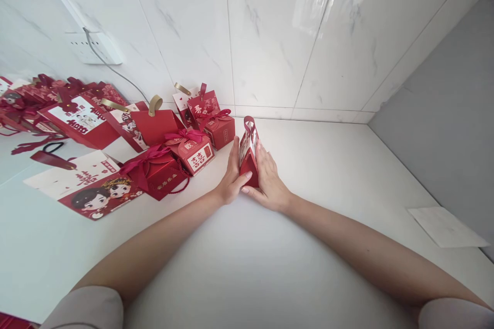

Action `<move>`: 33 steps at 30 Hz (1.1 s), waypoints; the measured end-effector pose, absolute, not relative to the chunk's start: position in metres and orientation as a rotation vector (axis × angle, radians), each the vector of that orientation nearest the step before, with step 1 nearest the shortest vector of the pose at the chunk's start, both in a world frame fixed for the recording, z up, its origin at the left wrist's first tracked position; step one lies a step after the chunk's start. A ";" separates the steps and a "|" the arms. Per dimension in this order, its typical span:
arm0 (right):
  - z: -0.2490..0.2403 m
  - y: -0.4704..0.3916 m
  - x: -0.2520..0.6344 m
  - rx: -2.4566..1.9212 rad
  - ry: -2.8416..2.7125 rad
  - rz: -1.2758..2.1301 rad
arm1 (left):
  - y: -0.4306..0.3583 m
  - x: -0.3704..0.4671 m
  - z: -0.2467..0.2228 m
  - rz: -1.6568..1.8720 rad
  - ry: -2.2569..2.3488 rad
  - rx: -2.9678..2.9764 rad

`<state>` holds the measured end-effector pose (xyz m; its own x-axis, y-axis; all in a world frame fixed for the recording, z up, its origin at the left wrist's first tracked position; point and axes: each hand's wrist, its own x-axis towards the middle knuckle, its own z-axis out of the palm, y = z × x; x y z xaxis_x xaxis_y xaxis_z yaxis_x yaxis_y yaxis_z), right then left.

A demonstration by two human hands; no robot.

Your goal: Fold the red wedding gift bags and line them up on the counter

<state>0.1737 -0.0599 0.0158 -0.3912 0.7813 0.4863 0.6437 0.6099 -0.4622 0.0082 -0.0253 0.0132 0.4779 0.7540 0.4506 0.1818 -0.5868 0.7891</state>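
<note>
A small red box with a printed white-and-red face and a dark red ribbon loop on top stands upright on the white table. My left hand lies against its left side, and my right hand presses on its right side with the fingers stretched along it. Both thumbs rest near the front of the box, which is gripped between my two palms. Nearest to my left hand is a red gift box with a ribbon bow and a white label.
More red gift boxes and bags crowd the left, near a wall socket with a grey cable. A printed bag lies at front left. White paper lies on the table at right. A tiled wall rises behind.
</note>
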 end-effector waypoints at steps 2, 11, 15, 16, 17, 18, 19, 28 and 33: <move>0.016 -0.061 0.173 -1.128 -2.155 0.267 | -0.025 0.006 0.014 1.052 0.789 2.086; 0.021 -0.054 0.195 -0.959 -2.070 0.239 | -0.016 -0.008 0.026 1.148 0.767 2.306; 0.024 -0.056 0.187 -0.823 -1.990 0.414 | -0.023 0.005 0.029 1.192 0.639 2.231; 0.024 -0.058 0.184 -0.821 -2.004 0.476 | -0.026 0.009 0.029 1.182 0.603 2.202; 0.025 -0.060 0.180 -0.822 -2.011 0.530 | -0.029 0.012 0.029 1.172 0.580 2.176; 0.024 -0.062 0.177 -0.821 -2.012 0.569 | -0.032 0.014 0.028 1.164 0.573 2.160; 0.024 -0.064 0.175 -0.819 -2.007 0.594 | -0.034 0.016 0.028 1.157 0.580 2.152; 0.022 -0.064 0.173 -0.768 -1.986 0.621 | -0.034 0.019 0.027 1.173 0.551 2.088; 0.023 -0.066 0.171 -0.732 -1.882 0.583 | -0.029 0.015 0.026 1.229 0.575 2.062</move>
